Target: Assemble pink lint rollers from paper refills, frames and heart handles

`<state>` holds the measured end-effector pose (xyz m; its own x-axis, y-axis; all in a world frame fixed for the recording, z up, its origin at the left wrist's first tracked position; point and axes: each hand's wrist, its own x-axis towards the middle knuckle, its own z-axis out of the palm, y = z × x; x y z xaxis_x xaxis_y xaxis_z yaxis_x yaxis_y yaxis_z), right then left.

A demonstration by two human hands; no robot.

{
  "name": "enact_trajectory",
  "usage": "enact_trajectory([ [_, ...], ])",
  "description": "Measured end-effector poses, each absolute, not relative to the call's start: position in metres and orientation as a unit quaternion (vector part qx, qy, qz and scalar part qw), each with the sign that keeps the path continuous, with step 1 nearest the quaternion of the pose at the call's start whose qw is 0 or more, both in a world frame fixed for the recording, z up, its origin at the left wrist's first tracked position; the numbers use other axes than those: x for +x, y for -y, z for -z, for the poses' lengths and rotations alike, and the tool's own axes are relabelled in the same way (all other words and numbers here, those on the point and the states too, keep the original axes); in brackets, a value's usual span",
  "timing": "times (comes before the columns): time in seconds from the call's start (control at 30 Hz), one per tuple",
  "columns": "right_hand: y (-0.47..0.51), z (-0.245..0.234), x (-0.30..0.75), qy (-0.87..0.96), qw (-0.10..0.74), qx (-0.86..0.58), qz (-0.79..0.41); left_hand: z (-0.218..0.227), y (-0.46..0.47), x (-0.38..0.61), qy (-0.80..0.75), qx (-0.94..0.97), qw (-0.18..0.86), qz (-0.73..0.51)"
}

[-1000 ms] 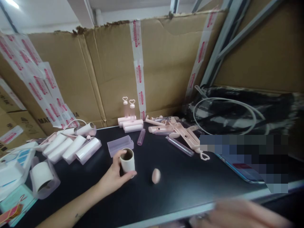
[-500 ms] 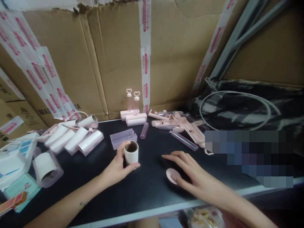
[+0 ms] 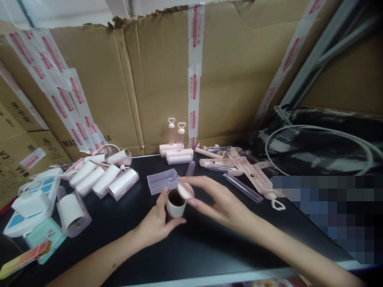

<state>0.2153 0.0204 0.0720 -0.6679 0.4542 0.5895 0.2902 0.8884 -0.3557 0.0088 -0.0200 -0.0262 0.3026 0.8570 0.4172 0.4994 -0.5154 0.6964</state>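
My left hand (image 3: 157,221) is closed around a small white cylindrical cup (image 3: 176,209), whose open top shows a dark inside. Pinched between the thumb and fingers of my right hand (image 3: 220,201) is a pale pink round disc (image 3: 186,191), like a lid. The disc is tilted at the cup's right rim; whether the two touch I cannot tell. Just behind the cup lies a clear purplish plastic tray (image 3: 161,185). A purplish clear tube (image 3: 190,168) is partly hidden behind my right fingers.
White cardboard tubes (image 3: 103,179) lie in a row at the left, near a white power strip (image 3: 38,207) and a teal box (image 3: 44,237). Pink parts (image 3: 251,171) are piled at the back right. Two heart-topped bubble wands (image 3: 181,135) stand before the cardboard wall (image 3: 161,79).
My right hand has picked the pink disc up off the table and brought it left to the cup's mouth. My left hand still holds the cup. The view has shifted slightly.
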Motion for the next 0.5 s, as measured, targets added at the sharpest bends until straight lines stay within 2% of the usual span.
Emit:
enact_trajectory([
  [0.13, -0.025, -0.072, 0.198, 0.939, 0.275, -0.159, -0.135, 0.031, 0.018, 0.009, -0.416, 0.793, 0.182, -0.406],
  [0.27, -0.022, -0.061, 0.2, 0.915, 0.289, -0.181, -0.215, 0.026, 0.017, 0.01, -0.38, 0.807, 0.164, -0.421],
  [0.5, -0.019, -0.059, 0.21, 0.888, 0.317, -0.219, -0.252, 0.025, 0.019, 0.009, -0.368, 0.803, 0.148, -0.445],
])
